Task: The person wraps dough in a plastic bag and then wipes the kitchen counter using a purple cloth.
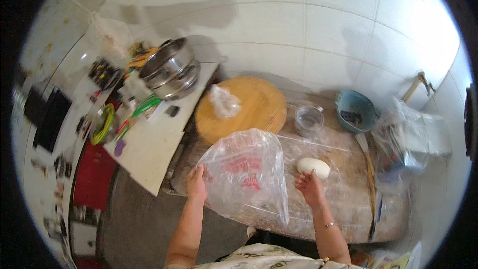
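Observation:
My left hand [197,183] is closed on the left edge of a clear plastic bag [244,169] with red print. The bag hangs spread out over the front of the worn wooden table. A smooth, white, oval lump of dough [314,166] rests on the table right of the bag. My right hand [310,188] is at its near side, thumb and fingers apart and the fingers slightly bent. The fingertips overlap the dough's lower edge in this view; whether they press on it I cannot tell.
Behind the bag lies a round wooden board [259,104] with a crumpled plastic bag [225,101] on it. A clear cup [309,118], a blue-green basin [355,111] and a long wooden-handled brush [367,162] are farther right. A steel steamer pot [172,69] occupies the left counter [149,157].

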The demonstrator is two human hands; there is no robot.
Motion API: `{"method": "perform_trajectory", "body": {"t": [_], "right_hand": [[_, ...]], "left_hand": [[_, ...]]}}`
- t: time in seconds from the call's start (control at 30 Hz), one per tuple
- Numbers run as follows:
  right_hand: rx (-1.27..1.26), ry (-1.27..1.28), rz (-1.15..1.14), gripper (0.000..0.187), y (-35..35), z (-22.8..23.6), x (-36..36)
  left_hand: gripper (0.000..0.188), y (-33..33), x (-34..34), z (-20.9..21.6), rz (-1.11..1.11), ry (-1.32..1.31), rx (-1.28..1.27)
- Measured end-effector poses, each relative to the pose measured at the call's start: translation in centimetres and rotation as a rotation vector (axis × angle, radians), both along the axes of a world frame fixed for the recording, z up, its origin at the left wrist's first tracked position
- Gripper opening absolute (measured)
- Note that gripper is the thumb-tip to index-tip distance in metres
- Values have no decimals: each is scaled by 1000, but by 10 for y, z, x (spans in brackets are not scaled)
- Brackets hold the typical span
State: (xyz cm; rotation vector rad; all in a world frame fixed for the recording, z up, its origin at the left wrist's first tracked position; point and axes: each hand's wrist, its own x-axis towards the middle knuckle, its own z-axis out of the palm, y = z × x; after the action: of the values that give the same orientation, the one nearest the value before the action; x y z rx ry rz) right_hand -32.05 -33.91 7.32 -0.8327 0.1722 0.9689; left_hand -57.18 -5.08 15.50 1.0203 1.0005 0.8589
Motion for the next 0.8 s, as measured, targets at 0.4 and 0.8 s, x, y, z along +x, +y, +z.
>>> {"method": "perform_trajectory", "body": {"t": [0.4, 0.8], "right_hand": [[16, 69, 136, 32, 5, -29, 11], [-67, 114, 52, 32, 20, -47, 20]], "left_hand": [[40, 172, -120, -69, 455, -646, -41], [54, 132, 31, -63, 346, 695, 918]]}}
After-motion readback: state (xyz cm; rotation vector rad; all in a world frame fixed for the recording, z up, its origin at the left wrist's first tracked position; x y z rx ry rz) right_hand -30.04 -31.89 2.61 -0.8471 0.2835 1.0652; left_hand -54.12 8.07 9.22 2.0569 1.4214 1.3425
